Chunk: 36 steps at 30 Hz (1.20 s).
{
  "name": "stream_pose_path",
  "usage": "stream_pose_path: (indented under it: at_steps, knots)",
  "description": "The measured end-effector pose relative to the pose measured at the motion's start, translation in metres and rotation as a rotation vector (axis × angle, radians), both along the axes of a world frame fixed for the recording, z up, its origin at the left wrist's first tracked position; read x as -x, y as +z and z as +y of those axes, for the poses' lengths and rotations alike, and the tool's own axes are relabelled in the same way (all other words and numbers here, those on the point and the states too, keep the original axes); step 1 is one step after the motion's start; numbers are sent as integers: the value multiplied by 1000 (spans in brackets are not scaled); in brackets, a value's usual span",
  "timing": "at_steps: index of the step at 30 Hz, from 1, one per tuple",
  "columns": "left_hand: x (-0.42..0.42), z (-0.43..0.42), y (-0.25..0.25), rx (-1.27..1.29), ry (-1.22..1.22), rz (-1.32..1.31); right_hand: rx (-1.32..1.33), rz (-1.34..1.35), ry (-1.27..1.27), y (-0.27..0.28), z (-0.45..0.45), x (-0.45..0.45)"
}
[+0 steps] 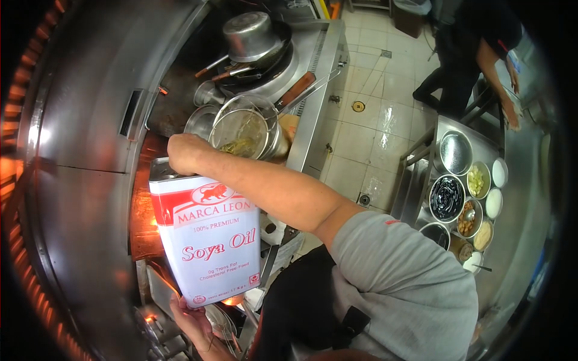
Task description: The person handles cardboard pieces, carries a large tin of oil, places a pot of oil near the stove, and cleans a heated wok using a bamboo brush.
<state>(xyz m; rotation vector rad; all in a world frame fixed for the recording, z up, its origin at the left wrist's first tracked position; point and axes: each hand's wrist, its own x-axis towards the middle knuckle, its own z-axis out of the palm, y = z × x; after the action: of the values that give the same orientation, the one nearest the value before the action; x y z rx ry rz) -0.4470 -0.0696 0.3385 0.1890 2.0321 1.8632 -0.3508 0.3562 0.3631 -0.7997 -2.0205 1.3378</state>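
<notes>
Centre-left, your right hand [190, 154] grips the oil can [212, 243] by its top. Your left hand [192, 323] holds its base, lengthwise opposite

Bowls [456, 153] (one glossy black inside) crowd a steel counter [481, 142].

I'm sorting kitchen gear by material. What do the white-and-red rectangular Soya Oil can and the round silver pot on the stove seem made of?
The oil can looks like thin sheet metal, glossily printed; its top shows a grey metallic rim. The silver pot looks like bare metal, softly shiny with pale highlights; aluminium or steel, unclear.
</notes>
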Motion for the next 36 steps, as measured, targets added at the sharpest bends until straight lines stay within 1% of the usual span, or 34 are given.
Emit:
stream_pose_path:
  at_steps: [7,9,12,15,17,21,26,33,36]
  knots:
    - [0,-5,7,32,-6,22,-4,-3,31,-4,-2,-2]
    - [3,-8,8,35,-12,26,4,42,-1,-6,-4,1]
    - [8,-12,7,9,22,32,-12,0,29,-8,-4,6]
    - [8,-12,8,20,1,15,9,4,28,-8,-2,7]
    - [-1,-2,11,12,70,53,10,-2,31,-9,0,9]
    - [-1,-2,14,11,83,65,16,0,32,-11,2,9]
    - [-6,4,24,18,32,48,13,48,26,-17,6,12]
    - [-3,1,28,36,33,70,22,80,3,-19,7,12]
    - [-3,3,30,48,-17,68,-3,89,6,-20,9,10]
